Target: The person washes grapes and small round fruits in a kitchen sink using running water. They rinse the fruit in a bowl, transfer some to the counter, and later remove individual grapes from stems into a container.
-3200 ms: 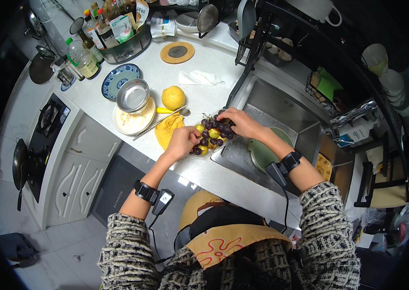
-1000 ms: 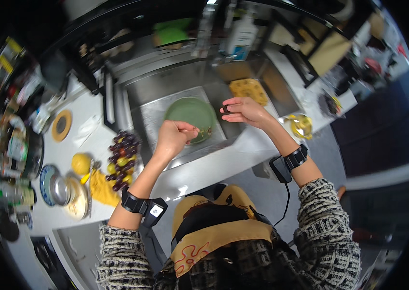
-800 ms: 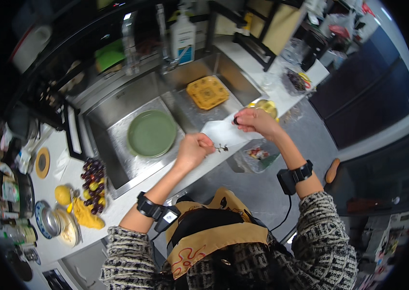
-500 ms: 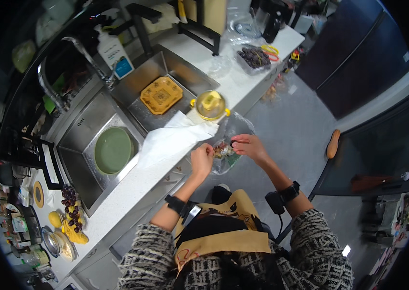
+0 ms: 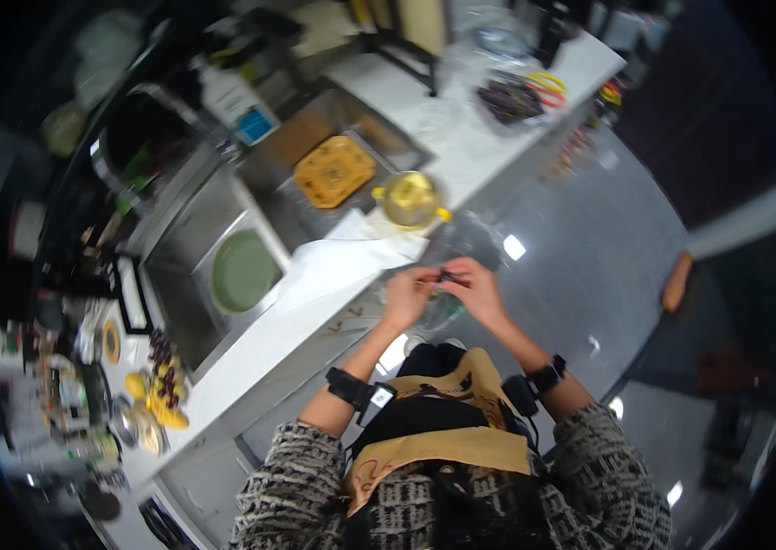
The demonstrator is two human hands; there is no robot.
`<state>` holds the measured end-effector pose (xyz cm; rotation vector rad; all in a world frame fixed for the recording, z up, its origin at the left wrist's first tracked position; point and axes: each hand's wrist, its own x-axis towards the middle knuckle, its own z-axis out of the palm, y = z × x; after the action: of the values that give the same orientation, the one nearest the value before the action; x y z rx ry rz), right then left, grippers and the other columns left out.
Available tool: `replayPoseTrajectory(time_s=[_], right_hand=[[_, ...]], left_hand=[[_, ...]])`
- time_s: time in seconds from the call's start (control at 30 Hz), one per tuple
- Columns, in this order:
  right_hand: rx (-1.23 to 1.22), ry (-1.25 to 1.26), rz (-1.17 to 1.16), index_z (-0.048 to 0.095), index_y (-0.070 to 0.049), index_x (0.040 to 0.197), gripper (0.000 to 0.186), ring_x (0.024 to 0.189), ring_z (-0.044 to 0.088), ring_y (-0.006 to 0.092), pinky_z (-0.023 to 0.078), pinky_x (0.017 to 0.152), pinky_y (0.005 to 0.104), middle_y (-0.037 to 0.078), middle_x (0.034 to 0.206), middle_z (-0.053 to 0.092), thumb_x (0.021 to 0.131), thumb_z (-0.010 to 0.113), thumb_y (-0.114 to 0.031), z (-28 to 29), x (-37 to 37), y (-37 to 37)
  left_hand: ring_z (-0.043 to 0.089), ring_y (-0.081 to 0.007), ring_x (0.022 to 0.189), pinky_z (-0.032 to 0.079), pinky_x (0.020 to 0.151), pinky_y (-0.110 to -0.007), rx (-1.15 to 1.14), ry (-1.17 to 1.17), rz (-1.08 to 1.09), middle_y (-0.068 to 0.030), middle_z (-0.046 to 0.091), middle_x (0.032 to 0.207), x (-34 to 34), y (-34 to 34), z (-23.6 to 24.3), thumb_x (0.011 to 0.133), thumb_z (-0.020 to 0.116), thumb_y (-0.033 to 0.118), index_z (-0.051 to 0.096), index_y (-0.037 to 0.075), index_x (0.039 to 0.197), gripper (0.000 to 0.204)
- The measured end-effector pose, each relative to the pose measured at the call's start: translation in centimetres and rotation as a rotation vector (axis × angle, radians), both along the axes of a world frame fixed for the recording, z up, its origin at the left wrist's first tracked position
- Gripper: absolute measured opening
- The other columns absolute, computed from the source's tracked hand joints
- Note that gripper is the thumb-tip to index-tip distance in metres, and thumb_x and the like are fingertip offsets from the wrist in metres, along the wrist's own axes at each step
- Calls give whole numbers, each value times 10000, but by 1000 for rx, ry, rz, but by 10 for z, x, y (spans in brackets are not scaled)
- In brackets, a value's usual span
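Together at the centre of the frame, the bare left hand [image 5: 409, 298] and right hand [image 5: 478, 291] meet fingertip to fingertip around a small dark bit [image 5: 444, 277], its outline softened by blur. The right hand's grip is closed to a narrow pinch on it; the left hand's fingers curl in against it too, but I cannot tell whether they have hold of anything. Behind the hands spreads a thin, crinkled clear bag [image 5: 475, 240], beside the pale, smooth surface [image 5: 260, 353]. A limp white sheet [image 5: 333, 266], creased and folded, lies along the near edge, next to a round, see-through pot [image 5: 409, 203] with yellow handles. In the upper left of the frame, a steel sink [image 5: 200, 225] has a many-sided orange tray [image 5: 335, 171] in one half and a round, dull green basin [image 5: 244, 272] in the other. Bunched dark grapes [image 5: 166, 368] lie at lower left. Coarse black-and-cream knit sleeves [image 5: 292, 477] flank a tan apron [image 5: 443, 449] along the bottom.
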<state>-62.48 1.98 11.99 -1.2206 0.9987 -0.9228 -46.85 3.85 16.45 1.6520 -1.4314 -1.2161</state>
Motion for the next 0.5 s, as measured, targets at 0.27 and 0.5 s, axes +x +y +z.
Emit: replayPoseTrajectory(time_s=[0.27, 0.5], right_hand=[[158, 381, 202, 545, 16, 943, 164, 751, 584, 125, 489, 619, 246, 98, 912, 579, 780, 559, 8, 63, 0, 48], [559, -219, 620, 545, -22, 915, 167, 777, 548, 159, 488, 657, 303, 44, 849, 510, 870, 448, -151, 178, 138, 21]], left_hand=[[544, -315, 911, 418, 812, -377, -628, -687, 548, -144, 604, 923, 161, 116, 103, 687, 658, 39, 609, 11, 925, 244], [613, -166, 712, 469, 661, -279, -342, -420, 1377, -124, 647, 768, 327, 259, 126, 774, 583, 31, 622, -25, 890, 135]])
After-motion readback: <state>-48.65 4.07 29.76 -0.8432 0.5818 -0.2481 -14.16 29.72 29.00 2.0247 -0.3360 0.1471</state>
